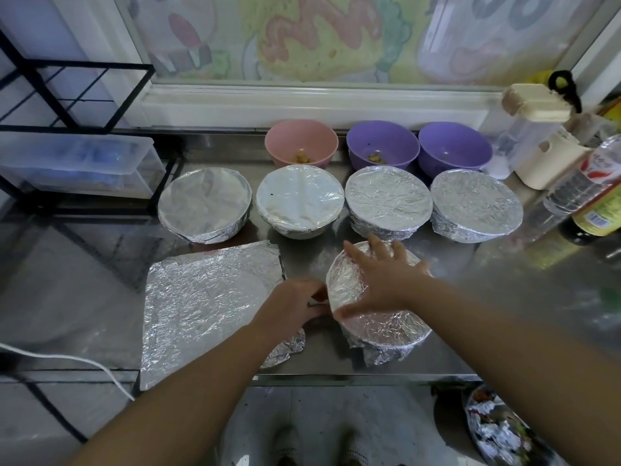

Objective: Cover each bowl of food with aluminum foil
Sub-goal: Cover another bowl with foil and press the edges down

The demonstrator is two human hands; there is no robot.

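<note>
Foil-topped bowl (379,317) upright under both hands (386,280)

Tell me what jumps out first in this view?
Both hands press foil around the near bowl: right hand flat on top, left hand at its side. Behind it stand four foil-covered bowls, and three uncovered bowls wait at the back. A foil sheet lies front left.
</note>
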